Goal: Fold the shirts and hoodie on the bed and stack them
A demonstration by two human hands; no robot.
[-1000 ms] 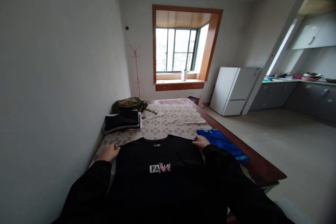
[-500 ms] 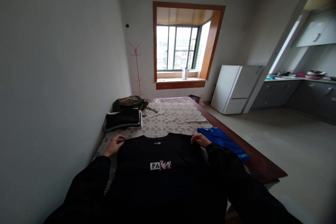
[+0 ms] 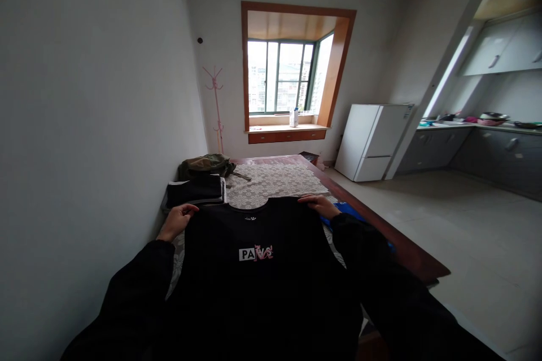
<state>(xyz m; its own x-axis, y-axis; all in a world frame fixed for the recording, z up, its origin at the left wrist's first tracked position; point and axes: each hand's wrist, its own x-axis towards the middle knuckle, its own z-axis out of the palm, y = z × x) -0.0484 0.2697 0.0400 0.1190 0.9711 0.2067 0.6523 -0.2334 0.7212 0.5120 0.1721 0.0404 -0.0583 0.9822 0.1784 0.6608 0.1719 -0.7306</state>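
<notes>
A black T-shirt (image 3: 262, 287) with "PAWS" printed on its chest is spread out in front of me, neckline away from me. At its left shoulder edge my left hand (image 3: 176, 221) is closed, pinching the cloth. My right hand (image 3: 320, 206) pinches the opposite shoulder. The shirt's lower part runs out of the bottom of the view. Behind my right hand and sleeve, a folded blue garment (image 3: 350, 210) is partly hidden. Beyond my left hand lies a folded stack of dark clothes (image 3: 195, 190).
A patterned cloth (image 3: 275, 177) covers most of the dark red wooden table (image 3: 406, 254). An olive backpack (image 3: 205, 164) sits by the left wall. Farther back stand a pink coat rack (image 3: 217, 101), a window and a white fridge (image 3: 362, 138).
Both hands have raised the shirt's shoulders, so its neckline sits higher in view and covers more of the blue garment. The camera has turned slightly right.
</notes>
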